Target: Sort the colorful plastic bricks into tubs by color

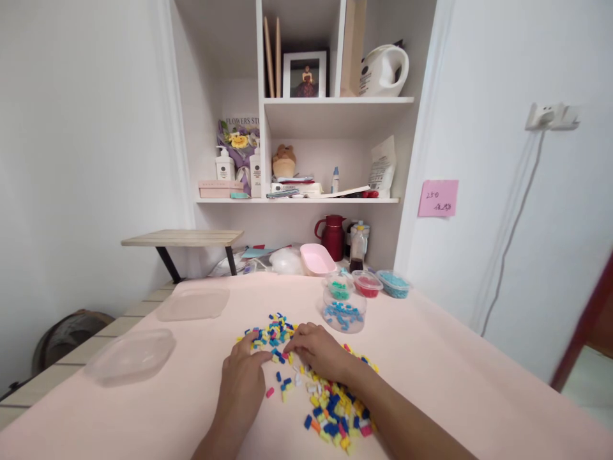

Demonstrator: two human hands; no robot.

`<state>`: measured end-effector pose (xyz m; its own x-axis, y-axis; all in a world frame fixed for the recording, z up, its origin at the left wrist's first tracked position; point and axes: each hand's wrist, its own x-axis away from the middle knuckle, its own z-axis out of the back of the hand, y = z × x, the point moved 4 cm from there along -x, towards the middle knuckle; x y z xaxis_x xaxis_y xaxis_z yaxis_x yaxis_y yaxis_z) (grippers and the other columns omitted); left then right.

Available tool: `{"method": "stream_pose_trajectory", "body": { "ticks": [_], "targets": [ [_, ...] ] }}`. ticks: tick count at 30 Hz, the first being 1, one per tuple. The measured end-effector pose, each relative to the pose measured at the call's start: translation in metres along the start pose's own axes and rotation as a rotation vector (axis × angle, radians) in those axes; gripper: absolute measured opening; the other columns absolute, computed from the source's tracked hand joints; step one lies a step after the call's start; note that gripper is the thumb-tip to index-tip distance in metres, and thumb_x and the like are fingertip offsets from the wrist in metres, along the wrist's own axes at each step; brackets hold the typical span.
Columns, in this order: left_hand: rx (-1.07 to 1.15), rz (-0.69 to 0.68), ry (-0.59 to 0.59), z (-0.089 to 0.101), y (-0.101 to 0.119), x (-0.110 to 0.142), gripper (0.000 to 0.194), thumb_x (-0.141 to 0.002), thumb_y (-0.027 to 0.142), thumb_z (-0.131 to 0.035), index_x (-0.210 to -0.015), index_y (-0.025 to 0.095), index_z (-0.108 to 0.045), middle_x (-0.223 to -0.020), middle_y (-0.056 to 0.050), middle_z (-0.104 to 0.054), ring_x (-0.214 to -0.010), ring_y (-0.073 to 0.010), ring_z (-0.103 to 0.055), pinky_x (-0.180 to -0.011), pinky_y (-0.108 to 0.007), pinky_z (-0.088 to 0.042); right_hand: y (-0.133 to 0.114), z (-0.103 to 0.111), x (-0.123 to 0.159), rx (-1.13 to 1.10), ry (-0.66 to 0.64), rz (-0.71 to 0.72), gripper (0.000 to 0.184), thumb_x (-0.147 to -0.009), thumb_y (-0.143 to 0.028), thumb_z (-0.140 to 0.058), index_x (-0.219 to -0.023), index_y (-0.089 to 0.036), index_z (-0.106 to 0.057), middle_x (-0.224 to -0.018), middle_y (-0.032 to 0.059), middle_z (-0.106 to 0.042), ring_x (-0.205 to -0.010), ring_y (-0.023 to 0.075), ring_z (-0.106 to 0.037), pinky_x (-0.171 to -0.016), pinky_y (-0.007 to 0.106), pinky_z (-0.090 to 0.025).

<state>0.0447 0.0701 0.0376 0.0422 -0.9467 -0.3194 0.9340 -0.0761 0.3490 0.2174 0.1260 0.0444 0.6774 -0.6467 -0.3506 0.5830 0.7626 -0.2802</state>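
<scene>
My left hand (243,375) rests at the left edge of a pile of small coloured pieces (275,331), its index finger and thumb apart. My right hand (322,351) reaches into the same pile from the right, fingers bent and drawn together at the tips. Whatever those fingertips hold, if anything, is too small to make out. Several blue, yellow and pink pieces lie between the two hands. A larger mixed heap of pieces (338,409), in yellow, dark blue, white, pink and orange, spreads beside and partly behind my right forearm.
Round tubs of blue pieces (357,326) and green pieces (340,291) stand behind my right hand. Farther right are tubs of red pieces (368,285) and light blue pieces (394,285). Two clear plastic lids or trays (131,358) lie left. A pink basin (318,260) stands at the back.
</scene>
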Motion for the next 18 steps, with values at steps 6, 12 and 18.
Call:
{"method": "stream_pose_trajectory", "body": {
  "ticks": [6,12,18],
  "targets": [
    [-0.012,-0.012,-0.039,-0.005,-0.001,-0.001,0.057,-0.074,-0.004,-0.043,-0.107,0.031,-0.074,-0.143,-0.003,-0.050,-0.133,-0.0214,-0.041,-0.106,-0.039,-0.035,-0.003,-0.001,0.000,0.038,0.012,0.024,0.033,-0.091,-0.019,-0.050,-0.114,-0.033,-0.069,-0.096,0.0053,-0.063,-0.093,0.0200,-0.055,-0.083,0.032,-0.039],
    [-0.001,-0.016,-0.044,-0.003,0.001,0.000,0.054,-0.077,-0.003,-0.041,-0.101,0.032,-0.075,-0.143,-0.003,-0.049,-0.132,-0.0207,-0.044,-0.106,-0.038,-0.035,-0.010,0.004,0.000,-0.250,-0.073,0.109,0.038,-0.083,-0.004,-0.047,-0.093,-0.027,-0.076,-0.089,0.0006,-0.068,-0.087,0.0147,-0.060,-0.085,0.025,-0.043],
    [-0.034,0.069,0.016,0.003,-0.001,0.001,0.054,-0.077,-0.001,-0.043,-0.115,0.027,-0.069,-0.144,-0.005,-0.046,-0.132,-0.0217,-0.042,-0.106,-0.037,-0.036,0.009,0.008,0.000,-0.145,0.096,-0.103,0.041,-0.083,-0.007,-0.047,-0.109,-0.027,-0.071,-0.098,0.0039,-0.064,-0.092,0.0163,-0.061,-0.083,0.025,-0.044]
  ]
}}
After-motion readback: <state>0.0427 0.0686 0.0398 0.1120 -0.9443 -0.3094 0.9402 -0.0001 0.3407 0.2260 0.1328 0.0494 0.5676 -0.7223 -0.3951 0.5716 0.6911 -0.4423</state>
